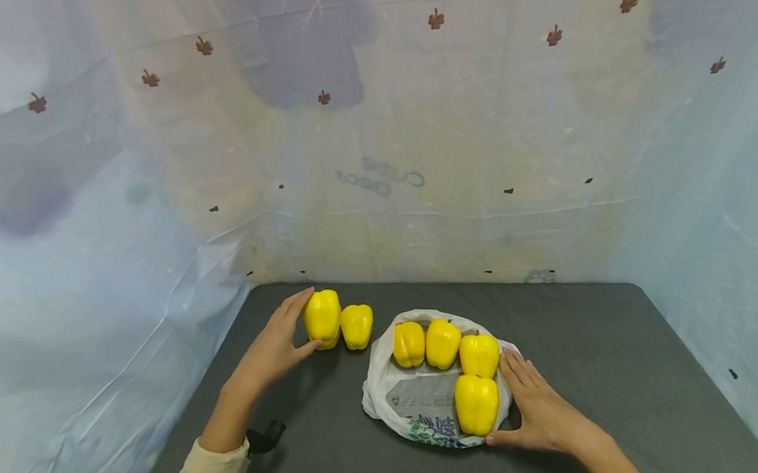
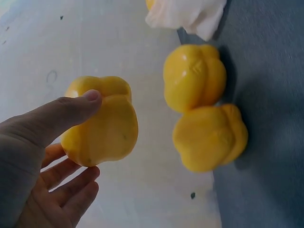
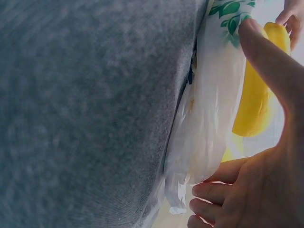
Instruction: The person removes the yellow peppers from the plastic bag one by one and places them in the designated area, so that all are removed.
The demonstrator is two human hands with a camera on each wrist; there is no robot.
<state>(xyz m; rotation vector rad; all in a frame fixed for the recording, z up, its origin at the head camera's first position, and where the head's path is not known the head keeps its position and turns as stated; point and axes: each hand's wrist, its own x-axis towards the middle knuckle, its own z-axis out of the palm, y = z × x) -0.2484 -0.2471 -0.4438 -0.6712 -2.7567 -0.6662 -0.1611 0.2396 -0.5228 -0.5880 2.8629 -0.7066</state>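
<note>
My left hand (image 1: 275, 349) holds a yellow bell pepper (image 1: 321, 314) raised off the table, thumb on one side and fingers on the other. In the left wrist view, two more yellow bell peppers (image 2: 194, 78) stand side by side on the table beyond it; the held one partly covers one of them in the head view. An opened white plastic bag (image 1: 377, 386) with green and blue print lies right of them, with several yellow bell peppers (image 1: 478, 405) inside. My right hand (image 1: 542, 410) rests against the bag's right side, thumb and fingers spread along its rim.
The dark grey table (image 1: 590, 340) has its far edge against a pale printed plastic sheet (image 1: 452, 154), which also hangs along both sides. A black strap (image 1: 266, 437) sticks out by the left wrist, next to a cream sleeve (image 1: 211, 470).
</note>
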